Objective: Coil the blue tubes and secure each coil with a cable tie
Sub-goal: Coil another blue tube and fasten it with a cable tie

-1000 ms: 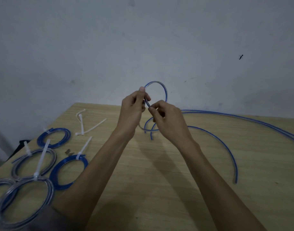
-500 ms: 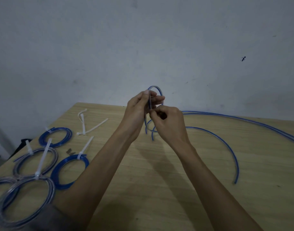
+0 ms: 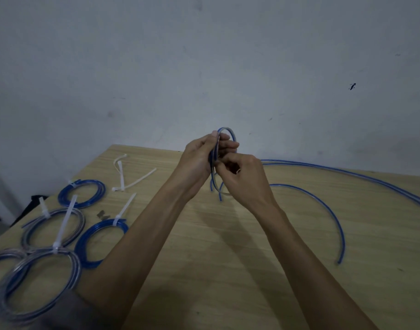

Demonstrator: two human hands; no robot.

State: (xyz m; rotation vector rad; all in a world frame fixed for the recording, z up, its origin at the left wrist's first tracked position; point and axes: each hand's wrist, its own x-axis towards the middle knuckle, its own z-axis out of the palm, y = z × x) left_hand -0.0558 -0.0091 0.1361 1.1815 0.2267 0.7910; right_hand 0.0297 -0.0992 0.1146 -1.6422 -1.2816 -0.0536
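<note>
Tube loops pinched by both hands (tied coils lie left).

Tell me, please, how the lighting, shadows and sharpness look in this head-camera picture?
Head view: dim, bluish, flat light; soft shadows of the arms on the table; left hand and right hand on the blue tube slightly soft; the tied coils smear toward the left edge.

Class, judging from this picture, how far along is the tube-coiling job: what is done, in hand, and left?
Done: several tied coils lie at the table's left. In hand: the left hand and right hand hold a small started coil, untied. Left: winding in the long loose tube, then tying it with a spare cable tie.
</note>
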